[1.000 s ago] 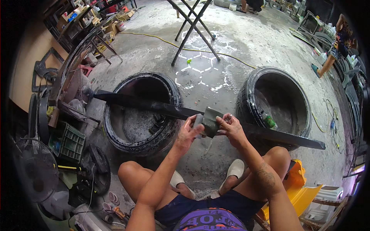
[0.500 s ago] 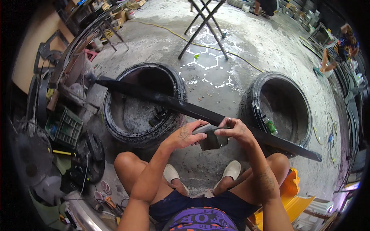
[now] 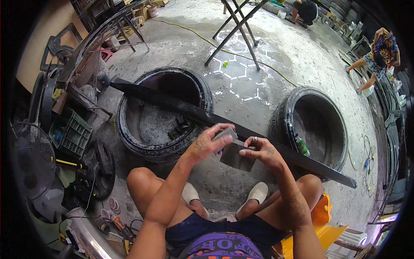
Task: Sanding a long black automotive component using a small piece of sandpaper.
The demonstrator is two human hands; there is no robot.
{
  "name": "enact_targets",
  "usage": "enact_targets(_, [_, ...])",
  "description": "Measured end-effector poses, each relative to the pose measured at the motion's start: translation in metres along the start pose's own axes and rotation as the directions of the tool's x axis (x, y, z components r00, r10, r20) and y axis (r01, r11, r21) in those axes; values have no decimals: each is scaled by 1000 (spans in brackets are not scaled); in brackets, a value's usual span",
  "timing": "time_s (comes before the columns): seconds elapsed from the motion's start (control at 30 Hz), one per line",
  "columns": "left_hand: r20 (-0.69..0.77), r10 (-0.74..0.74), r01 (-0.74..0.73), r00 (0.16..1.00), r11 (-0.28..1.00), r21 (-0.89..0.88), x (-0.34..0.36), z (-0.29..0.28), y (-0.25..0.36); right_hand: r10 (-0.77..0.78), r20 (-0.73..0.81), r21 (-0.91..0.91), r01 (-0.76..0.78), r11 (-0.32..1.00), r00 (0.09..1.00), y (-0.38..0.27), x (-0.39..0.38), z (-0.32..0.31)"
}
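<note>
block (image 3: 224, 133) sits gripped in our left hand (image 3: 206, 144), beside the dark sheet (image 3: 237, 160) our right hand (image 3: 265, 151) pinches at its edge, apparently for control, near the black bar (image 3: 210, 117) propped across two tyres (image 3: 172, 154).

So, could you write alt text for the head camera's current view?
A person's left hand grips a gray block and their right hand pinches a dark sheet, near a long black bar lying across two tires.
</note>
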State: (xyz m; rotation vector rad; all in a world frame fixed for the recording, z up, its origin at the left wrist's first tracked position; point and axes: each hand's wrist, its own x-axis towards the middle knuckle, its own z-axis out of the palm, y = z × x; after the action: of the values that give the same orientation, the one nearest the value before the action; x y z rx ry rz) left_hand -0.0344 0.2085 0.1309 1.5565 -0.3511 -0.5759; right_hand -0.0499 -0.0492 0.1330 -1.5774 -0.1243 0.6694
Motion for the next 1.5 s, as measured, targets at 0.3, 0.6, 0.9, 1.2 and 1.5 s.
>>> enact_targets(0.3, [-239,123,-196,963,929,-315,9,27,-12,-161,-129,405,201,892,978,12,3,12])
enact_targets(0.6, [-221,100,-174,970,921,-348,10,39,-13,-351,-402,-142,321,936,846,15,12,21])
enact_targets(0.9, [-484,196,-395,853,849,-351,18,78,-24,-418,-589,-240,344,908,692,24,30,50])
enact_targets(1.2, [-539,162,-414,826,825,-386,16,88,-21,-479,-592,-295,378,877,649,18,31,57])
enact_targets(1.5, [-592,193,-444,782,841,-311,12,97,-26,-473,-614,-310,357,881,632,15,36,68])
